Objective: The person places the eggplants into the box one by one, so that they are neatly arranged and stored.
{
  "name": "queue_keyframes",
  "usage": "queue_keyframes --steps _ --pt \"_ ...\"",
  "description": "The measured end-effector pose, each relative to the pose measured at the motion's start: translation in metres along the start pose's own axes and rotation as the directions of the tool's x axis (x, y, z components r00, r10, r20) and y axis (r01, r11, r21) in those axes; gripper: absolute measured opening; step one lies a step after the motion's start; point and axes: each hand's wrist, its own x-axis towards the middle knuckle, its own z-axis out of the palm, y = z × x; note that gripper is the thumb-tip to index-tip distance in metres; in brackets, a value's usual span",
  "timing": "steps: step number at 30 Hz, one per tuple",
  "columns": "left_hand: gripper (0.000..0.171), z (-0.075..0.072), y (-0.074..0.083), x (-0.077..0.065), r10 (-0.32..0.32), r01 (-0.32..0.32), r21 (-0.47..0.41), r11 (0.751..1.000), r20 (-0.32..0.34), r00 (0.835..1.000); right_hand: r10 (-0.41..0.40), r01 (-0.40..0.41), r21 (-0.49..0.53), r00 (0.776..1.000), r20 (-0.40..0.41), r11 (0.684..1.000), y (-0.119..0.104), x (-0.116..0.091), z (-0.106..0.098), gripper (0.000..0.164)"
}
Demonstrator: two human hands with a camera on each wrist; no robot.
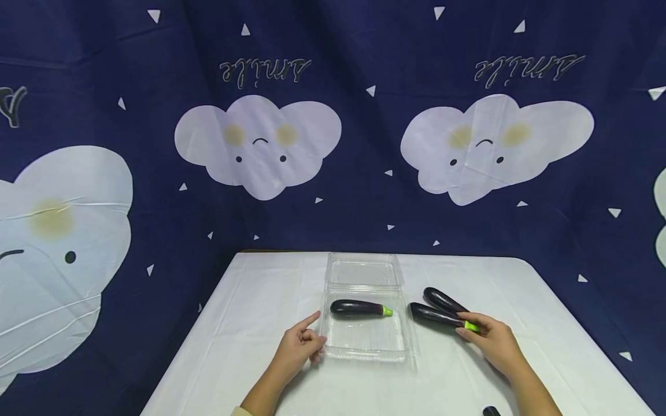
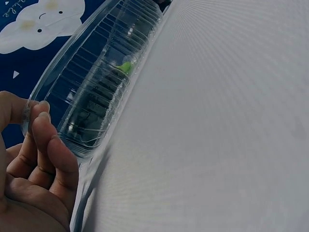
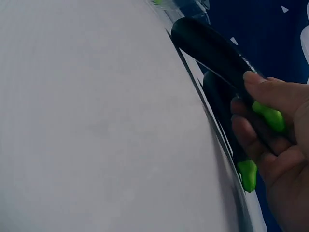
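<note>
At white table [image 1: 234,323], grips in right hand [image 1: 493,341] one eggplant [image 1: 434,315], pointing leftward to clear box [image 1: 359,338] pinched by left hand [image 1: 299,348]

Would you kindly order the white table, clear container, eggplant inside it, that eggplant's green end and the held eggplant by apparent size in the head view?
1. White table
2. Clear container
3. Inside eggplant and held eggplant: too alike to rank, as the right hand partly covers the latter
4. Green end
</note>
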Motion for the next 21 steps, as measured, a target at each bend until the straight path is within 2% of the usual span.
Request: queue_keyframes --steps 4,7,11,21 --pt "0.073 0.0 0.0 0.0 -0.004 0.004 0.0 1.0 -0.002 1.0 0.018 -0.018 0.019 1.0 -0.019 1.0 -0.007 0.004 0.003 0.036" --pt "0.073 0.0 0.0 0.0 -0.013 0.013 0.002 1.0 -0.008 1.0 0.051 -0.048 0.074 0.998 -0.034 0.996 -0.012 0.006 0.003 0.038" --pt "0.074 0.001 0.001 0.0 -0.022 0.022 0.005 1.0 -0.015 1.0 0.096 -0.085 0.165 0.994 -0.057 0.983 -0.019 0.007 0.004 0.041" --pt "0.074 0.0 0.001 -0.001 -0.02 0.02 -0.005 1.0 -0.012 1.0 0.152 -0.114 0.283 0.982 -0.116 0.952 -0.035 0.014 -0.003 0.047"
